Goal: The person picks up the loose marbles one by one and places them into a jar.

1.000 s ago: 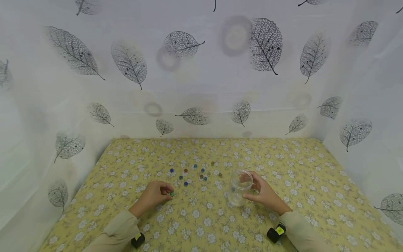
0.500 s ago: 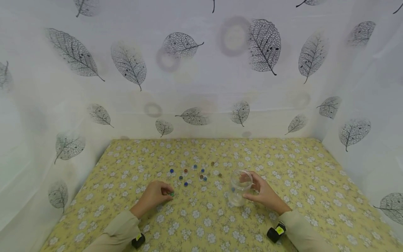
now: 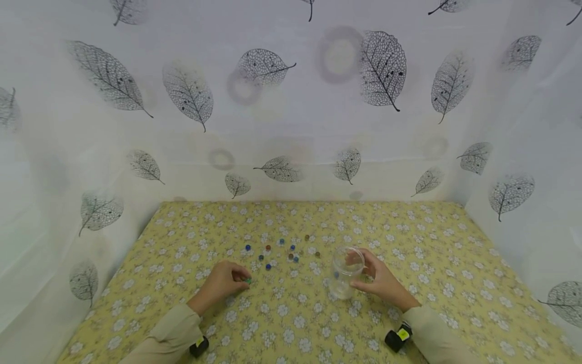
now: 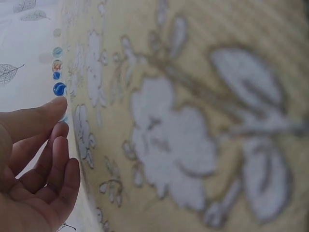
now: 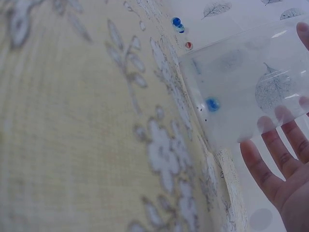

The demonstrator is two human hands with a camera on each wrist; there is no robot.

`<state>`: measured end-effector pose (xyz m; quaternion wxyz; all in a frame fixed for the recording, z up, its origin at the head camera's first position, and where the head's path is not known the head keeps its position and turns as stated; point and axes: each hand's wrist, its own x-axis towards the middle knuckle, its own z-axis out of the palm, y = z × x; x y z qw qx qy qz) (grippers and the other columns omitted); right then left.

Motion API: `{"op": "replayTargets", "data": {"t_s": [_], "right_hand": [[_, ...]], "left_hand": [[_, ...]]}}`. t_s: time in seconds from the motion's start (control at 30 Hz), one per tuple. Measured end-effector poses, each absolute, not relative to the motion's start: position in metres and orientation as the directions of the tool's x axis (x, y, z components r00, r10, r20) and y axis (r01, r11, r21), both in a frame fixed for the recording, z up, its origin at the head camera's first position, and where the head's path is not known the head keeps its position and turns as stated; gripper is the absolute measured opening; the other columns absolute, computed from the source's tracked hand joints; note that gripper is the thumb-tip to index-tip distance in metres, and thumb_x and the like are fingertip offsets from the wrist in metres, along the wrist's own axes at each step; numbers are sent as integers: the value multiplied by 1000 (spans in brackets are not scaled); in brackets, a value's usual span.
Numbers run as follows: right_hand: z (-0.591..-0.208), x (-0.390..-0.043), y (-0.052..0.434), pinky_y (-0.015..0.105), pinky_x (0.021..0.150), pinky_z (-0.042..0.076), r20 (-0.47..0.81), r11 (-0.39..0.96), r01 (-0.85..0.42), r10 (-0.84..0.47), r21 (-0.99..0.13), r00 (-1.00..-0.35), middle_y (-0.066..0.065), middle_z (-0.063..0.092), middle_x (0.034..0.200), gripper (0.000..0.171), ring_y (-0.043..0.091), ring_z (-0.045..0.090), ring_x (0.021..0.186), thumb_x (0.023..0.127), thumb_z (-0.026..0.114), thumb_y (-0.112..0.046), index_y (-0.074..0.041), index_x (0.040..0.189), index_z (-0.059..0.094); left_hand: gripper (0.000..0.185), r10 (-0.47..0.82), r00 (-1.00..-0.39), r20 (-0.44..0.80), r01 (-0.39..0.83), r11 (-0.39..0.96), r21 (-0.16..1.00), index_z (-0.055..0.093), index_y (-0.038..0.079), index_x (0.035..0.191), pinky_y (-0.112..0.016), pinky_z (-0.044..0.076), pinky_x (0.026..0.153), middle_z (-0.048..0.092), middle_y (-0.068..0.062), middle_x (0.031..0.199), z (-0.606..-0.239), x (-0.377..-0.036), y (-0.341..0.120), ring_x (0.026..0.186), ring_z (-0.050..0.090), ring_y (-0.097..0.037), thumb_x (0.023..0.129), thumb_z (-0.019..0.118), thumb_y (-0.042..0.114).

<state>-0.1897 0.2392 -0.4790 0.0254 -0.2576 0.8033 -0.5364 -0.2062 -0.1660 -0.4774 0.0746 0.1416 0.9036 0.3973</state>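
My left hand (image 3: 221,284) is low over the cloth at the left, thumb and index fingertip pinching a small green glass marble (image 3: 248,280). In the left wrist view, the thumb and fingertips of that hand (image 4: 38,159) mostly hide this marble. On the right, my right hand (image 3: 379,277) grips a clear cup (image 3: 342,288) from its right side, thumb near and fingers behind. The cup stands upright on the cloth with its mouth up. A blue marble (image 5: 212,104) shows through the cup's wall in the right wrist view.
Between the hands, a little farther back, several loose marbles lie scattered, among them a dark blue marble (image 3: 268,267), a reddish marble (image 3: 268,247) and a brownish marble (image 3: 318,255). The yellow floral tablecloth (image 3: 291,313) ends at white leaf-print curtains (image 3: 309,126) behind and at both sides.
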Motion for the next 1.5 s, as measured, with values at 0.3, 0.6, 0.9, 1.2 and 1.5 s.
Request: {"op": "replayTargets", "data": {"t_s": [0.3,0.6,0.9,1.2,1.5], "right_hand": [[-481,-190,239,23,90,48,244,287,-395,-445,-873,-862,21,49,129,63,5,53,114,84,68,-2,1,138,36],[-480,-191,240,23,90,48,233,287,-383,-443,-878,-866,22,49,130,63,8,54,114,84,67,-2,1,139,36],[-483,-192,239,24,89,49,249,283,-406,-458,-869,-853,22,48,128,63,16,55,113,85,67,-3,1,139,35],[-484,-193,239,23,90,49,258,263,-411,-465,-873,-847,23,49,128,64,2,52,113,84,68,-3,3,138,35],[-482,-192,238,22,90,48,250,273,-402,-457,-874,-853,22,49,128,64,6,54,113,84,68,-3,3,139,35]], "left_hand": [[14,257,-966,-8,159,620,768,73,7,92,-22,49,59,69,-3,84,-465,-210,-163,68,58,-10,79,73,5],[14,207,-977,47,173,645,744,74,7,91,-21,49,57,69,-2,81,-446,-215,-150,67,58,-8,77,75,8],[17,213,-975,58,176,593,786,74,8,95,-24,50,63,71,-6,91,-429,-215,-130,71,59,-9,77,76,10],[18,232,-967,101,213,532,819,74,11,96,-21,51,65,71,-5,92,-420,-215,-112,75,61,-8,78,75,11],[16,249,-955,163,269,487,831,75,10,93,-22,51,65,71,-8,95,-410,-215,-88,76,63,-11,77,76,11]]}}
